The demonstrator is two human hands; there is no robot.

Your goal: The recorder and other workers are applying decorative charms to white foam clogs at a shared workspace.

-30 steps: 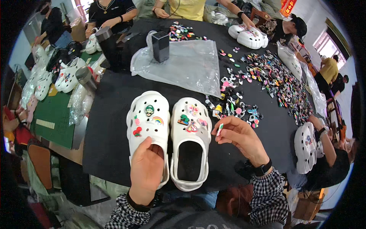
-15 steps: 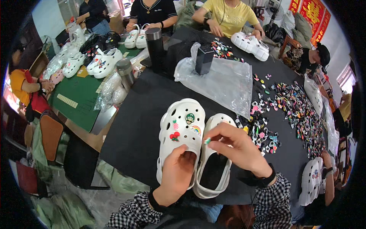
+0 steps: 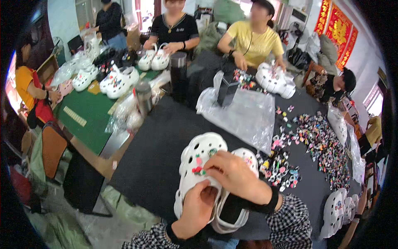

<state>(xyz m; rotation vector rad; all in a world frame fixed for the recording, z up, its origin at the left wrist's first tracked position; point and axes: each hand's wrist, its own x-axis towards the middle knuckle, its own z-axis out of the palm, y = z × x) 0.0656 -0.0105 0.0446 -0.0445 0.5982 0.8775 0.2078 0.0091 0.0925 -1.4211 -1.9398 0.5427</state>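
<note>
A white clog [image 3: 188,176] with round holes stands upright in front of me, toe away. My left hand [image 3: 197,209] grips it at the foot opening, some fingers hidden inside. With fingertips pinched, my right hand [image 3: 234,176] holds a small green-and-white shoe charm [image 3: 202,172] against the clog's upper, partly covered by the fingers. Right beside it sits a red cherry-like charm [image 3: 195,169]; a pink charm [image 3: 199,160] is above that. The second white clog [image 3: 224,227] lies alongside on the right, partly behind my right hand and wrist.
Loose colourful charms [image 3: 323,145] spread over the black table [image 3: 153,153] at right. A clear plastic bag [image 3: 248,124] and dark box [image 3: 227,92] lie beyond the clogs. A dark tumbler [image 3: 178,70] and steel flask [image 3: 144,97] stand far left. Co-workers handle clogs around the tables.
My right hand has moved left from above the second clog onto the first clog's upper, bringing the green charm beside the cherry charm. The view has tilted up, so everything sits lower.
</note>
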